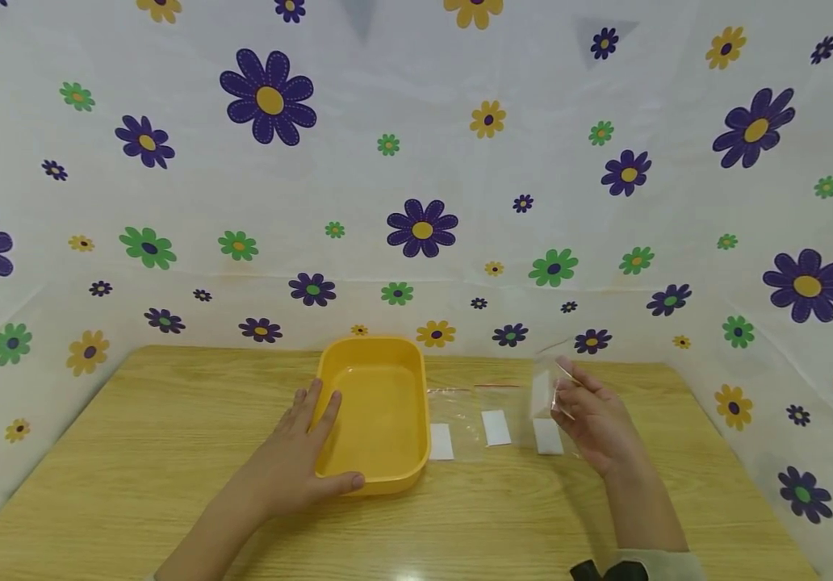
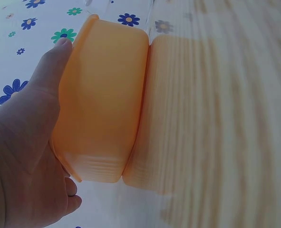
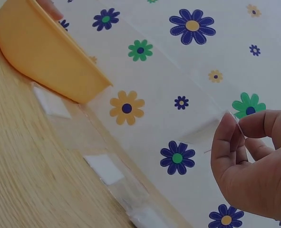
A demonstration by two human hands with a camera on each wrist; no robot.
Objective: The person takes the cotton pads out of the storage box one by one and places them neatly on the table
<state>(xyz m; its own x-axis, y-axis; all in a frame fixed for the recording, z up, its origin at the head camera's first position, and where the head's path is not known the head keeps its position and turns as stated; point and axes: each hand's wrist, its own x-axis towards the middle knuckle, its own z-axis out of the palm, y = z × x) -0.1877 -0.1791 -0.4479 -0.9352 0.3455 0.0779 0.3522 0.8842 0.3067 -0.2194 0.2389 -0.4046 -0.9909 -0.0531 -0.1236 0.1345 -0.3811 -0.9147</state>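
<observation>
A yellow plastic tray (image 1: 375, 487) stands upright on the table, and my left hand (image 1: 299, 460) rests on its left side with fingers spread over the rim. In the left wrist view the thumb (image 2: 52, 71) lies along the tray's rim. My right hand (image 1: 598, 420) pinches a clear plastic bag (image 1: 542, 394) with a white piece in it, held up above the table. From the right wrist view, this bag (image 3: 199, 133) hangs between thumb and fingertips, nearly see-through against the cloth.
Several clear bags lie in a row right of the tray, holding white pieces: one (image 1: 441, 442) beside the tray, another (image 1: 496, 428) in the middle, a third (image 1: 548, 436) below the held bag. A flower-patterned cloth (image 1: 358, 177) hangs around the wooden table (image 1: 169, 420).
</observation>
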